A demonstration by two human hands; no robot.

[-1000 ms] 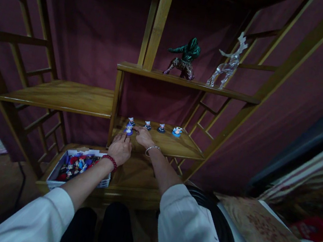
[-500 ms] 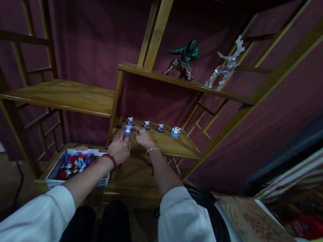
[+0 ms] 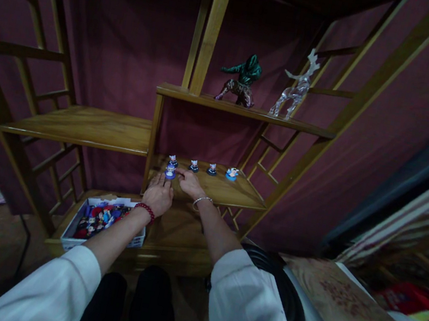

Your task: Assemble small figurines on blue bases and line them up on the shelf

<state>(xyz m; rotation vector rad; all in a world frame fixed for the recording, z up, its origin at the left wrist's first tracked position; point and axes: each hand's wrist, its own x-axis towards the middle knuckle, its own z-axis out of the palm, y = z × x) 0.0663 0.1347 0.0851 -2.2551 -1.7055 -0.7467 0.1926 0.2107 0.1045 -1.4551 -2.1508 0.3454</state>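
Left hand (image 3: 158, 198) and right hand (image 3: 190, 183), fingers partly extended, meet at a purple figurine (image 3: 170, 171), grip indiscernible; light, low contact should steady it.

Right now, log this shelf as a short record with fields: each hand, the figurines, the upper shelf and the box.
Left hand: at the front of the purple figurine; grip unclear
Right hand: beside that figurine's right side; contact unclear
Purple figurine: upright, in front of the leftmost figurine
Back row: four small figurines, the rightmost on a blue base
Upper shelf: crouching green-topped figure, clear deer figure
White box: lower left, holding many mixed figurines
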